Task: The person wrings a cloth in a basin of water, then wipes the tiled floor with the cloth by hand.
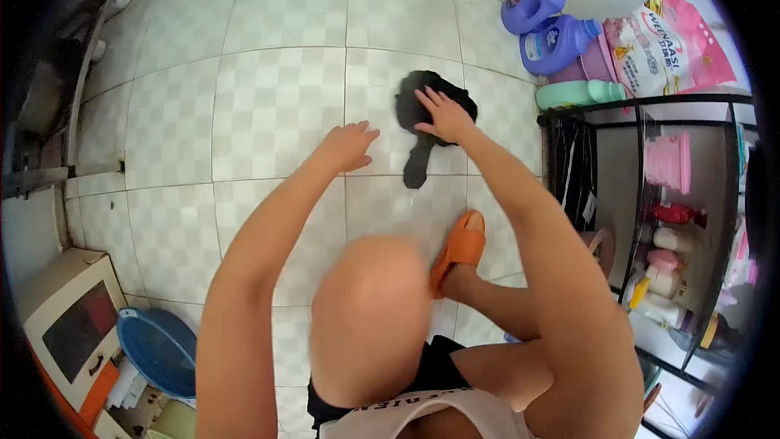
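Note:
A black, crumpled cloth [417, 118] lies on the tiled floor, with one narrow strip of it stretching toward me. My right hand [445, 116] rests on the cloth's right side, fingers spread out flat over it and not visibly closed round it. To the left, my left hand [349, 146] hovers over or touches the bare tiles; which of the two I cannot tell. Its fingers are apart and hold nothing. An orange slipper [461, 252] is on my foot, just below the cloth.
Purple detergent bottles [561, 42], a green bottle [578, 95] and a pink-and-white bag [670, 49] stand at the upper right. Below them is a black shelf rack [642, 106] with toiletries. A blue basin [158, 349] and a cabinet [77, 333] are at the lower left.

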The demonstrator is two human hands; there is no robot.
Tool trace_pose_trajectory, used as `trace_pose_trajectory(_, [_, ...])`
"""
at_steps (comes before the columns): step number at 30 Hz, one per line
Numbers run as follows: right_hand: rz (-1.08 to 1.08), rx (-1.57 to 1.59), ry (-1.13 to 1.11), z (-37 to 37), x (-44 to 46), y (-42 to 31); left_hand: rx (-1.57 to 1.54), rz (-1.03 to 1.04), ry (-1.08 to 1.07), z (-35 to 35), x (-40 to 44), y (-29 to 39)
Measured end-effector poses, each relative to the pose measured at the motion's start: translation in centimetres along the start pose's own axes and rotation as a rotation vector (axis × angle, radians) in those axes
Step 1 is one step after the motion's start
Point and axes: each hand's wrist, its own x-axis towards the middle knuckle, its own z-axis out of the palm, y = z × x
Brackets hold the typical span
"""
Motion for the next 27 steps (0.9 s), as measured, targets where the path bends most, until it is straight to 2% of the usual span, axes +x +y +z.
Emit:
trace_pose_trajectory(1, [0.008, 0.0, -0.082, -0.5, -0.1, 1.8, 0.006, -0.011, 0.007, -2.2, 0.2, 0.3])
trace_pose_trajectory(3, [0.03, -0.017, -0.258, -1.7, -0.3, 5.3, 0.111, -0.002, -0.259, -6.2, 0.6, 0.9])
trace_pose_trajectory(5, [0.01, -0.033, -0.46, -3.9, -1.7, 7.9, 0.151, 0.038, -0.218, -7.6, 1.4, 0.1])
trace_pose_trajectory(6, [-0.019, -0.031, -0.529, -5.5, -2.9, 8.7, 0.218, 0.013, -0.272, -9.4, 1.6, 0.2])
trace_pose_trajectory(8, [-0.061, -0.023, -0.57, -9.1, -5.7, 8.9, 0.286, -0.012, -0.323, -11.0, 3.0, 0.3])
trace_pose_trajectory(9, [-0.063, 0.043, -0.56, -10.5, -7.1, 9.0, 0.285, 0.009, -0.229, -11.2, 3.9, 0.1])
trace_pose_trajectory(10, [-0.105, 0.077, -0.512, -11.2, -8.1, 9.5, 0.283, 0.031, -0.135, -11.3, 4.4, 0.2])
trace_pose_trajectory(11, [-0.037, 0.122, -0.464, -11.4, -9.2, 9.5, 0.255, 0.017, -0.082, -11.2, 5.2, 0.7])
trace_pose_trajectory(14, [0.0, 0.383, -0.091, -8.2, -10.0, 9.3, 0.123, -0.061, -0.011, -8.2, 6.9, 3.4])
trace_pose_trajectory(16, [0.032, 0.365, 0.152, -3.9, -8.2, 8.1, -0.026, -0.07, 0.026, -4.5, 6.8, 4.8])
trace_pose_trajectory(18, [0.089, 0.299, 0.303, -0.1, -6.2, 5.6, -0.138, -0.064, 0.045, -1.9, 5.4, 6.5])
trace_pose_trajectory(22, [0.177, 0.117, 0.382, 3.4, -4.1, 0.1, -0.187, -0.149, 0.049, 2.0, 3.3, 8.6])
trace_pose_trajectory(27, [0.131, 0.019, 0.4, 2.9, -3.2, 5.3, -0.144, -0.148, 0.051, 3.0, 7.9, 9.8])
